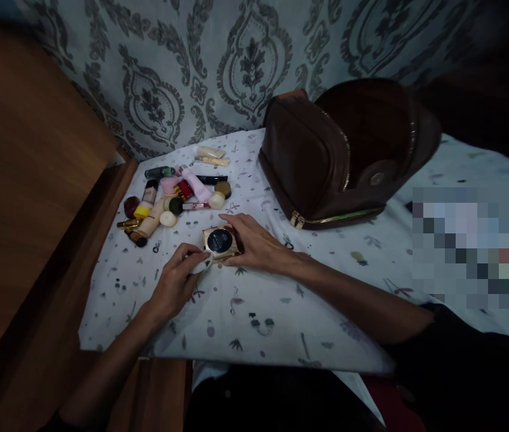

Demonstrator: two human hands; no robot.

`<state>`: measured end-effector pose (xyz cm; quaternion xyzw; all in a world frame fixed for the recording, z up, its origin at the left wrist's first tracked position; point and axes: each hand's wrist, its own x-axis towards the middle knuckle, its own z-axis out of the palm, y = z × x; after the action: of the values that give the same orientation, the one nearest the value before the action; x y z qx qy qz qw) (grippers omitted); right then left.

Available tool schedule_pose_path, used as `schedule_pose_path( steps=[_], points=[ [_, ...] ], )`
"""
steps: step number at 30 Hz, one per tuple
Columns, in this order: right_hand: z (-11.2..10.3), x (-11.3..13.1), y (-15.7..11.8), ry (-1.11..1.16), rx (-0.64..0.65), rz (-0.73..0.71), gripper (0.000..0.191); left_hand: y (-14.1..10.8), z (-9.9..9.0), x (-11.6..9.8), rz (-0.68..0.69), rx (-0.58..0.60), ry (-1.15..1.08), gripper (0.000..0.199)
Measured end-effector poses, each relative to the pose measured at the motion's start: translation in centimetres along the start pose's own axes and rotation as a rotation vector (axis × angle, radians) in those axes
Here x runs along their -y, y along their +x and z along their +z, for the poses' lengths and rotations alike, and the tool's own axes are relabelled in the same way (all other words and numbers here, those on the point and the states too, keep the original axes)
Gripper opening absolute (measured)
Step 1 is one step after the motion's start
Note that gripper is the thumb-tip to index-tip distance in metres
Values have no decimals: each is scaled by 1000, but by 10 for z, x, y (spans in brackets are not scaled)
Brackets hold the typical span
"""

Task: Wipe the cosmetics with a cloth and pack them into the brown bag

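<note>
Brown leather-like bag [312, 162], a single one with two zip pulls [297, 221], stands at two o'clock from the hands in the head view, its top gaping. At twelve hangs a patterned curtain [254, 60]; at nine, a wooden panel [24, 168]. Cosmetics crowd together at ten to eleven, all on the cloth-covered surface [281, 336]: one pink tube [198, 185], one dark green bottle [159, 173], one yellow cap [141, 212] and two pale-lidded jars [168, 219] (the rest overlap too much to count).

One gold case [219, 241] is near the centre, between the two hands, squarish and shiny with a dark round label. Whether it rests on the cloth or is slightly lifted, I cannot tell. The right hand [261, 243] has its fingers parted around the case's three o'clock edge, gripping it. The left hand [175, 279] pinches one small pale piece [208, 262] at the case's seven o'clock corner.
</note>
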<state>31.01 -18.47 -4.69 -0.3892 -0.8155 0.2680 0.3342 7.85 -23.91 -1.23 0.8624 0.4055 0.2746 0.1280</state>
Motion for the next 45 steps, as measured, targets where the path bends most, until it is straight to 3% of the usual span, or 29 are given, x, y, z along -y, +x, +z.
schedule_pose_path(
  steps=[10, 17, 22, 29, 37, 45],
  points=[
    [1, -1, -1, -25, -10, -69, 97, 10, 4, -7, 162, 43, 274, 49],
    [3, -3, -2, -45, -47, -112, 81, 34, 25, -29, 270, 42, 358, 35],
    [3, -5, -2, -50, -54, -146, 83, 40, 30, -34, 294, 51, 350, 32],
    [3, -6, 0, -27, -13, -67, 103, 23, 11, -14, 192, 45, 281, 45],
    [-7, -2, -3, 35, 44, -69, 91, 21, -3, 4, 5, 31, 181, 35],
    [-13, -5, -6, 152, 31, -64, 95, 33, 9, -8, 143, 53, 248, 41]
  ],
)
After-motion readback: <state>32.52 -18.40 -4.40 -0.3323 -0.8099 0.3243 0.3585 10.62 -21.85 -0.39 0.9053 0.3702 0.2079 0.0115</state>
